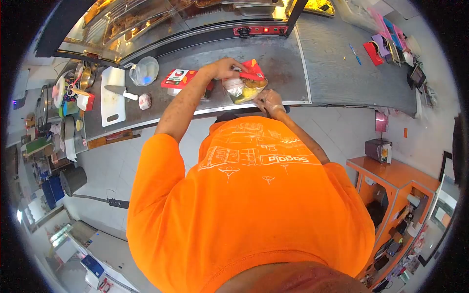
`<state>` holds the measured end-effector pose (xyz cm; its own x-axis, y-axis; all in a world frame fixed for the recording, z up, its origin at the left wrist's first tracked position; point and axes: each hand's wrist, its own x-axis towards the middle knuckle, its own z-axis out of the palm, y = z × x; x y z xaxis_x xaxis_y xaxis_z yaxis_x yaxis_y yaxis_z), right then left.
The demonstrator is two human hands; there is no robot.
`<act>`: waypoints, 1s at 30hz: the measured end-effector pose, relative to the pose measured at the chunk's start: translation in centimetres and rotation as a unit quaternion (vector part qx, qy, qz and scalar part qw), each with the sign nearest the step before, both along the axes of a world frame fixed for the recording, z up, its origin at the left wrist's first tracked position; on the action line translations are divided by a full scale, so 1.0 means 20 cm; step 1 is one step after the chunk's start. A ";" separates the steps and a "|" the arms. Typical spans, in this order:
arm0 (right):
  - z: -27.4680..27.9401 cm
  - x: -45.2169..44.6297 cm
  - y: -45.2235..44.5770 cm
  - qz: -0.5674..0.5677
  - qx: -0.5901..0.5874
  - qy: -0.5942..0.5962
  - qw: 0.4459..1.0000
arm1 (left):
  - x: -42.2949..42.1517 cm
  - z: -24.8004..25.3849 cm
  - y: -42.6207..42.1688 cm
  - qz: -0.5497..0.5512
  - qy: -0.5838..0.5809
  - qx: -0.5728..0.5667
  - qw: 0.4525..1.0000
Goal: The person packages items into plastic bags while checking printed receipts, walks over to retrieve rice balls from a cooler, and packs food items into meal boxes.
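Observation:
An opened red takeaway box [243,87] stands near the counter's front edge. Inside it are yellow food, a browned piece that looks like fried chicken, and a pale wrapped item beside them. My left hand [228,68] is at the box's back, its fingers curled over the raised red lid [253,70]. At the front right corner, my right hand [269,101] wears a clear plastic glove and has its fingers closed at the box's edge; what lies between them is partly hidden. A second red box [178,78] with a white label sits behind my left forearm.
On the left are a white cutting board [113,95], a knife [121,92], a small wrapped bundle [144,101] and a clear plastic bowl [144,71]. A glass food warmer [171,36] stands along the back. A blue pen [355,54] lies to the right.

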<state>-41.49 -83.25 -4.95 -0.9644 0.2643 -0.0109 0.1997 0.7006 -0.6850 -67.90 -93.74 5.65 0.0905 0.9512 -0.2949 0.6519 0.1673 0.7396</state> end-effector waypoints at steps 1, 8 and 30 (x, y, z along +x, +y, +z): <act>0.00 0.00 -0.01 -0.023 -0.037 0.014 0.999 | -0.03 -0.09 0.01 -0.035 0.033 0.052 0.998; 0.00 -0.06 0.03 -0.370 -0.298 0.091 0.875 | 0.53 -0.01 -0.06 0.156 0.397 0.058 0.902; 0.11 -0.16 0.02 -0.356 -0.164 -0.026 0.920 | -0.34 -0.10 0.28 0.169 0.130 -0.020 0.977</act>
<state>-44.79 -82.86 -2.75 -0.5432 0.8033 -0.2441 0.5673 0.1369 -0.8120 -74.65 -88.16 3.64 -0.3093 0.9008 -0.3047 0.7188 0.4313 0.5453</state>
